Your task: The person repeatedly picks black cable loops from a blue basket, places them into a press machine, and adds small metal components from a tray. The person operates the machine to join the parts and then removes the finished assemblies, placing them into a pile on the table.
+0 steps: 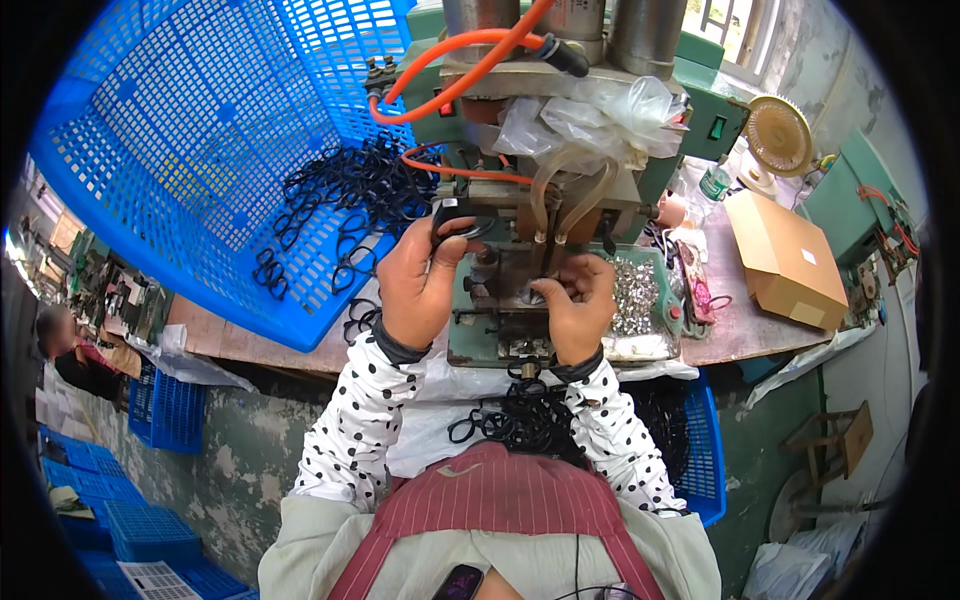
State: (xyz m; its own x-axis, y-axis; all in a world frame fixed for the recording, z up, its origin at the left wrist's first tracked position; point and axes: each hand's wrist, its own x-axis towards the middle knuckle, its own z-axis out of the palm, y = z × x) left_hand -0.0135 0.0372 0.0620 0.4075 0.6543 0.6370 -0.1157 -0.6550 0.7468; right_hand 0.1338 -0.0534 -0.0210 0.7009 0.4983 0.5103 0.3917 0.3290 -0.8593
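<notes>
At the upper left, a big blue basket (170,180) fills much of the view, with its top cut off. Its near rim comes close to the front edge of the desk (735,335). Beside it stands a green and silver machine (625,190), cut off at the top too, and a clear plastic bag (590,120) hides some of its front. Bare desk top shows along the front edge at the right, near a brown box (790,260). Lower down, a second blue basket (705,450) is partly hidden by the right sleeve (625,435).

By the machine's left side, the left hand (415,290) has its thumb and fingers pinched on what looks like a black band (470,222); its shape is hard to make out. The right hand (580,315) is bent in close near the machine's thin rods, and I cannot tell if it holds anything. Only a small gap is between the hands, with hard machine edges around it. Just right of the right hand are lots of tiny shiny bits (632,295).
</notes>
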